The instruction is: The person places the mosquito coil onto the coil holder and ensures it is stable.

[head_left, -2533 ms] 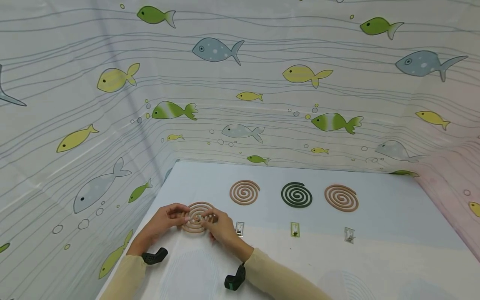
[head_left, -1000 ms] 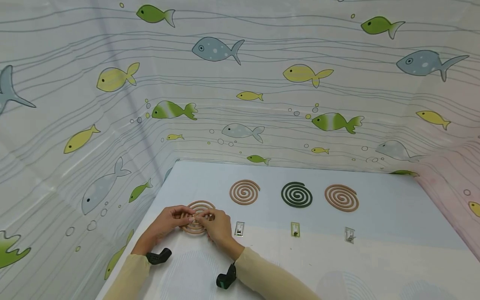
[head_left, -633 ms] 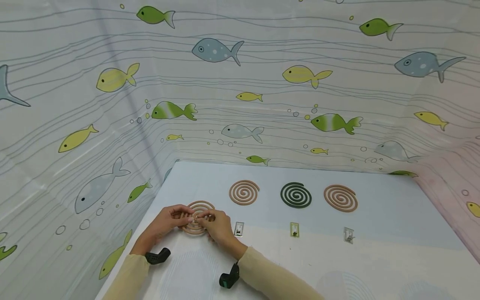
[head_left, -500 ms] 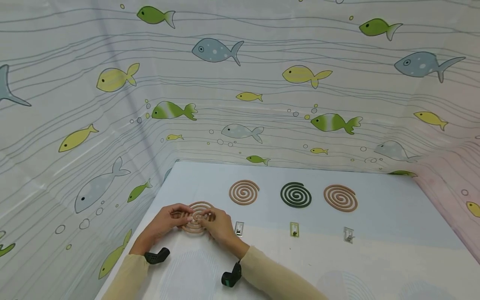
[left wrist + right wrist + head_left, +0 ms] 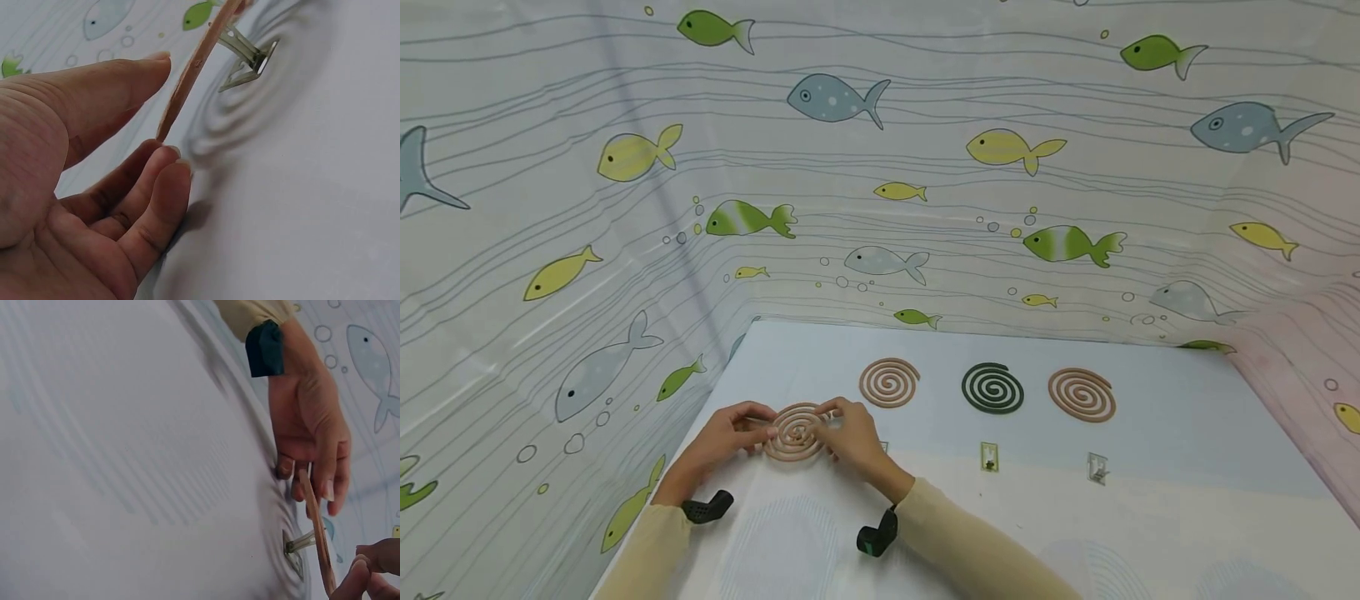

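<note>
A tan mosquito coil [image 5: 793, 457] sits level on a small metal coil stand [image 5: 256, 61], a little above the white table. At the coil's left rim is my left hand [image 5: 730, 435], with the edge between thumb and fingers. The left wrist view shows the fingertips at the rim and the thumb over it. My right hand [image 5: 855, 437] holds the opposite rim, thumb and fingers bent around the edge. Seen edge-on in the right wrist view, the coil [image 5: 320, 540] stands clear of the table on its stand's prong.
Behind the hands lie two tan coils [image 5: 888, 384] [image 5: 1082, 395] and a dark green coil [image 5: 993, 388]. Two flat metal stands [image 5: 989, 457] [image 5: 1097, 468] lie to the right. Another stand [image 5: 883, 447] is mostly hidden by the right hand. Fish-patterned sheeting [image 5: 880, 225] surrounds the table.
Both hands have moved apart, from the coil's centre out to its left and right rims. The right hand now covers most of the nearest spare stand. The other coils have not moved.
</note>
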Available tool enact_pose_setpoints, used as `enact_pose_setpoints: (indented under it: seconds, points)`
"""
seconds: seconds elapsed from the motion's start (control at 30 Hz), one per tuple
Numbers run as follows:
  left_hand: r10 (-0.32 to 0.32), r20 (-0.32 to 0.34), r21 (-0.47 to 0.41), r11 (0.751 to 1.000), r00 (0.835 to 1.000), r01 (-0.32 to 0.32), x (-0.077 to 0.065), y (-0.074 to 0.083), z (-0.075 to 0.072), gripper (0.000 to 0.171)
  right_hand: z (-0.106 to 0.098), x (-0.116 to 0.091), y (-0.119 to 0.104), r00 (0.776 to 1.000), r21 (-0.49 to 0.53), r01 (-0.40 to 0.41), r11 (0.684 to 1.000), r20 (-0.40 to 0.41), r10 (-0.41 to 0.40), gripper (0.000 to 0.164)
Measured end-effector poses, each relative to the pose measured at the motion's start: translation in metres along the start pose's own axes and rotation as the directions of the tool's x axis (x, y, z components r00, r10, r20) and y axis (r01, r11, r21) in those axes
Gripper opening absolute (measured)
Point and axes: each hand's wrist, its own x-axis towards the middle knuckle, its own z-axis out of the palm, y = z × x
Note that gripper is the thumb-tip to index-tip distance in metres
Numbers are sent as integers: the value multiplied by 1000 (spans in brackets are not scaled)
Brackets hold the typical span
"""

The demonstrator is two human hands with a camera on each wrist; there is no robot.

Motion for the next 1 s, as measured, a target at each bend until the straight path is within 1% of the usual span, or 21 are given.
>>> enact_pose_setpoints:
  seconds: [0.23,0.43,0.67,0.83,0.93,1.0]
  points:
    - [14,-25,17,1000,1000,-13,0,4,-4,42,-10,1,-2,998,77,-69,995,5,68,28]
    - [46,-38,27,999,998,-45,3,10,-8,42,-22,2,-7,999,108,-40,993,16,39,30]
    - [99,-60,60,994,993,-96,9,22,-10,44,-39,4,-6,1000,99,-21,995,-3,22,28]
    - [123,-61,76,990,991,-118,13,34,-6,41,-53,5,-5,999,89,-11,996,-34,14,25]
    - [140,-47,80,987,989,-136,16,42,-2,40,-62,6,-4,999,100,-3,995,-50,8,25]
    - [140,-39,83,987,989,-137,18,47,1,40,-67,6,-2,998,106,-2,994,-56,8,27]
